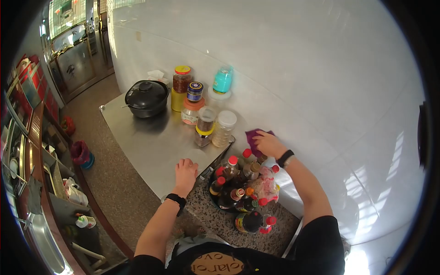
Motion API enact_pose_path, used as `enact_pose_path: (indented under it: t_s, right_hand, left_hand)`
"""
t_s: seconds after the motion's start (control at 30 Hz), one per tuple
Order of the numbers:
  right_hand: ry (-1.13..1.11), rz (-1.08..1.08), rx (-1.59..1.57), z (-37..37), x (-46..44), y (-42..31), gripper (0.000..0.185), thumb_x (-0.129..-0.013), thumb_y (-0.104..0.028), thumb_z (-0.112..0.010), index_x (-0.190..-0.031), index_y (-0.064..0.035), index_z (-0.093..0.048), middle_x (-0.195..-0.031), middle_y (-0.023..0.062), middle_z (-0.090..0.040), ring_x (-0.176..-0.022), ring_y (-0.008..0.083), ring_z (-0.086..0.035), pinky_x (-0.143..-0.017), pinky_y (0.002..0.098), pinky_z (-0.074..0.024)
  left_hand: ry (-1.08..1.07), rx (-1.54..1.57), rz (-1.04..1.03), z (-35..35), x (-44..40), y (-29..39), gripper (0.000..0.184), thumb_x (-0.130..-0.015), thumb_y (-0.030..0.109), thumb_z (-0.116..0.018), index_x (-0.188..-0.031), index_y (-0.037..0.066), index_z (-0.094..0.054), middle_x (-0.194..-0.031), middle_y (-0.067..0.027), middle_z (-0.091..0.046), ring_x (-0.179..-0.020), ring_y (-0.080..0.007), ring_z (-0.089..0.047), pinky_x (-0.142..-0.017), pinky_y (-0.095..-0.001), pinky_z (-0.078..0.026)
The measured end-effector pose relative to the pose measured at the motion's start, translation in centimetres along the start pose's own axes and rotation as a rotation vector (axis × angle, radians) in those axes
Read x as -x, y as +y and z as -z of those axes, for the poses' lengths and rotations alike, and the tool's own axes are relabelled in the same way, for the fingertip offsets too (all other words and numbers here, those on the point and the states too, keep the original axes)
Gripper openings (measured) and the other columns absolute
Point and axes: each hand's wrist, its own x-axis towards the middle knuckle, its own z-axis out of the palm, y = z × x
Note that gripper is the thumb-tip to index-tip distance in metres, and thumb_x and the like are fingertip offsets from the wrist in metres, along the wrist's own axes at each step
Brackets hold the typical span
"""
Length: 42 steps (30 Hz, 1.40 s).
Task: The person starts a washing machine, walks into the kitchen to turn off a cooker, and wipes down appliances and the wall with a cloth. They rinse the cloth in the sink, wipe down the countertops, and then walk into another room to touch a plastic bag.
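A purple cloth is pressed against the white tiled wall, low down behind the bottles. My right hand lies over it, with its fingers bent onto the fabric. My left hand rests palm down on the front edge of the steel counter, fingers spread and holding nothing. Between my arms stands a cluster of sauce bottles, many with red caps, on a speckled stone top. A pink-and-white plastic bag sits among them. The clear jar with a white lid is just left of the cloth.
Stacked jars stand along the wall, with a turquoise jar on top at the back. A black lidded pot sits at the counter's far left. On the floor is a bin with a purple liner, near open shelves.
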Motion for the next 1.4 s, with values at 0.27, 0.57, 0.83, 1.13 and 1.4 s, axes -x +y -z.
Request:
enact_pose_path:
  t_s: [0.27, 0.57, 0.83, 1.13, 1.4]
  right_hand:
    - [0.459, -0.575, 0.235, 15.8, 5.6, 4.2, 0.023, -0.076, -0.008, -0.053, -0.096, -0.0075, -0.065, -0.130, 0.0068, -0.054, -0.128, 0.0244, -0.042, -0.110, 0.0467, -0.0273]
    - [0.367, -0.380, 0.072, 5.6, -3.0, 1.8, 0.022, -0.076, -0.011, -0.054, -0.094, -0.0086, -0.067, -0.127, 0.0066, -0.056, -0.123, 0.0230, -0.044, -0.111, 0.0433, -0.0251]
    - [0.200, -0.151, 0.145, 0.7, -8.4, 1.3, 0.021, -0.076, -0.019, -0.056, -0.092, -0.0141, -0.069, -0.120, 0.0013, -0.061, -0.121, 0.0182, -0.046, -0.113, 0.0403, -0.0200]
    - [0.335, -0.392, 0.231, 11.9, 3.5, 3.5, 0.028, -0.077, -0.012, -0.053, -0.101, -0.0077, -0.066, -0.124, 0.0053, -0.058, -0.116, 0.0230, -0.051, -0.107, 0.0444, -0.0316]
    - [0.540, -1.007, 0.522, 18.9, 13.7, 3.2, 0.049, -0.074, 0.003, -0.051, -0.120, -0.0098, -0.058, -0.136, 0.0052, -0.049, -0.121, 0.0280, -0.047, -0.104, 0.0510, -0.0311]
  left_hand:
    - [0.125, 0.134, -0.320, 6.5, -4.8, 3.4, 0.008, -0.073, 0.008, -0.063, -0.078, 0.012, -0.059, -0.083, -0.0030, -0.050, -0.084, -0.0230, -0.050, -0.071, -0.0362, -0.041]
    - [0.259, 0.142, -0.378, 7.2, -12.7, 7.2, 0.009, -0.073, 0.011, -0.067, -0.079, 0.012, -0.060, -0.075, -0.0026, -0.050, -0.081, -0.0223, -0.051, -0.069, -0.0360, -0.040]
    - [0.213, 0.149, -0.343, 7.4, -10.6, 7.0, 0.010, -0.073, 0.011, -0.068, -0.078, 0.012, -0.060, -0.076, -0.0016, -0.051, -0.079, -0.0221, -0.052, -0.068, -0.0356, -0.039]
    - [0.237, 0.147, -0.429, 7.3, -12.0, 7.4, 0.008, -0.074, 0.012, -0.065, -0.076, 0.013, -0.057, -0.076, -0.0007, -0.050, -0.080, -0.0202, -0.050, -0.069, -0.0345, -0.039]
    - [0.218, 0.047, -0.487, 2.7, -17.2, 8.1, 0.004, -0.072, 0.012, -0.063, -0.075, 0.012, -0.060, -0.076, -0.0021, -0.053, -0.083, -0.0210, -0.052, -0.070, -0.0355, -0.040]
